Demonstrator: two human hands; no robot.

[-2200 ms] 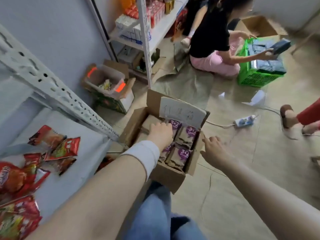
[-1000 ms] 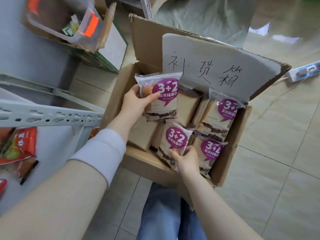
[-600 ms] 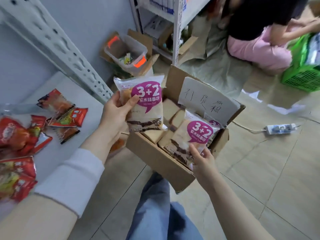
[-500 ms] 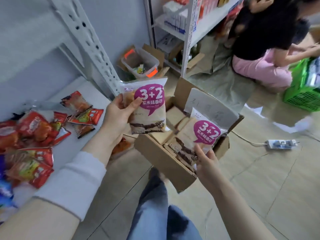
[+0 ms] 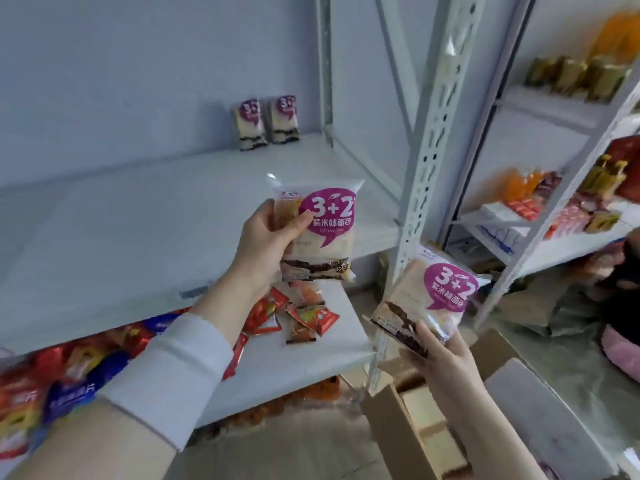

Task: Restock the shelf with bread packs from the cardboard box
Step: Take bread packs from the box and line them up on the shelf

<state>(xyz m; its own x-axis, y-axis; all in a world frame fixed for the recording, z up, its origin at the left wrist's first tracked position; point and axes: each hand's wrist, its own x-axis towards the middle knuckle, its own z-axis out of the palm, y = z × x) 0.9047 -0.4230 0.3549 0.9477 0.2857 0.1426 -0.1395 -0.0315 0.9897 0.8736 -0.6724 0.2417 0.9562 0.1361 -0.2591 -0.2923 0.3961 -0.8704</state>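
My left hand (image 5: 266, 240) holds a bread pack (image 5: 320, 233) with a purple "3+2" label upright in front of the grey shelf (image 5: 138, 216). Lower right, my right hand (image 5: 440, 355) grips a second, tilted bread pack (image 5: 429, 299) above the cardboard box (image 5: 391, 427). Two more bread packs (image 5: 265, 121) stand side by side at the back of that shelf against the wall. The box sits at the bottom right, largely cut off by the frame edge and my right arm.
A perforated white upright (image 5: 433, 140) stands between my hands. Red snack packets (image 5: 304, 313) lie on the lower shelf board (image 5: 311, 358). A second rack (image 5: 561, 216) with goods stands to the right, and part of another person (image 5: 623, 278) shows at the right edge.
Both hands lifted a bread pack each out of the box. My view swung up from the box and floor to the shelf; the left pack now hangs before the middle shelf.
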